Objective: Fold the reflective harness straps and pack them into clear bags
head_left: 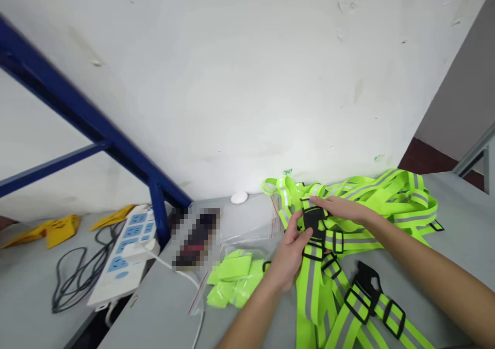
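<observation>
My left hand [287, 259] is closed around the lower part of a black plastic side-release buckle [314, 221], thumb on its face. At the buckle's upper end my right hand [342, 209] grips it by the fingertips, where a neon-green webbing strap with a grey reflective stripe joins; some fingers are hidden. More of this reflective strap [310, 287] hangs down below the buckle, with black slider rings on it. A second black buckle [368, 284] lies at the lower right among other straps. Behind my hands a tangled pile of straps [386, 199] rests against the wall.
To the left, a clear zip bag [235, 282] contains folded neon-green straps, and flat clear bags [251, 217] lie behind it. A white power strip [124, 256] with a white cable sits beyond a blue metal frame [158, 210]. A white oval object [238, 198] stands by the wall.
</observation>
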`<state>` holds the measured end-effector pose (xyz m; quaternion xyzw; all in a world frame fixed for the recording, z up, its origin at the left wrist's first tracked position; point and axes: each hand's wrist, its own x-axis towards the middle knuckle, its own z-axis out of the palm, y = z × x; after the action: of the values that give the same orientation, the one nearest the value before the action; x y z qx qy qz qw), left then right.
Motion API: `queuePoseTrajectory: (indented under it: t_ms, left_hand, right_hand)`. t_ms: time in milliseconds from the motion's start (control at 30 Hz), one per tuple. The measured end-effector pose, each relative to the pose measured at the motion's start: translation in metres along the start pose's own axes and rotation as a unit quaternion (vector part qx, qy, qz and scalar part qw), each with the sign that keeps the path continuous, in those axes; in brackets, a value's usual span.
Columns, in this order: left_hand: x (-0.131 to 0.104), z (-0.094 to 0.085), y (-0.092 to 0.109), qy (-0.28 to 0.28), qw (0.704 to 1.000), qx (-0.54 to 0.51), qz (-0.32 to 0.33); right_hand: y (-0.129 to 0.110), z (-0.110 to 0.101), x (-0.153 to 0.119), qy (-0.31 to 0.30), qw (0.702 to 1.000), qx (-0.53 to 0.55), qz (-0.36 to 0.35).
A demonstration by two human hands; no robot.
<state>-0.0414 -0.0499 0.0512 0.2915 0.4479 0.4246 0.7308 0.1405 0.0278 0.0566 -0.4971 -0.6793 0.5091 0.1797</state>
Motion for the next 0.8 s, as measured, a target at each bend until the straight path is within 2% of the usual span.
queuePoseTrajectory:
  t_ms: [133,267,433,567,633,733,800]
  left_hand:
    - [-0.001,0.001,-0.008,-0.015,1.0,0.012,-0.009]
    - [-0.002,-0.002,-0.017,-0.054,0.994,0.095,0.024]
    - [-0.005,-0.002,-0.016,-0.116,0.984,0.121,0.068]
    - [-0.009,-0.001,-0.012,-0.147,0.975,0.133,0.099]
    - [-0.011,-0.001,-0.012,-0.155,0.964,0.175,0.129]
    - [-0.015,-0.002,-0.014,-0.158,0.931,0.277,0.179]
    - [-0.017,-0.003,-0.014,-0.174,0.905,0.335,0.198]
  right_hand:
    - [0.004,-0.011,0.011,-0.039,0.995,0.082,0.039]
    - [0.01,-0.016,0.01,-0.048,0.99,0.116,0.064]
    - [0.009,-0.024,-0.004,0.037,0.997,-0.034,0.061]
    - [0.005,-0.029,-0.013,0.029,0.99,-0.121,0.07]
    - [0.004,-0.031,-0.015,0.012,0.988,-0.127,0.081]
    - [0.007,-0.033,-0.014,-0.01,0.991,-0.107,0.085]
    - [0.012,-0.034,-0.01,-0.017,0.995,-0.08,0.052]
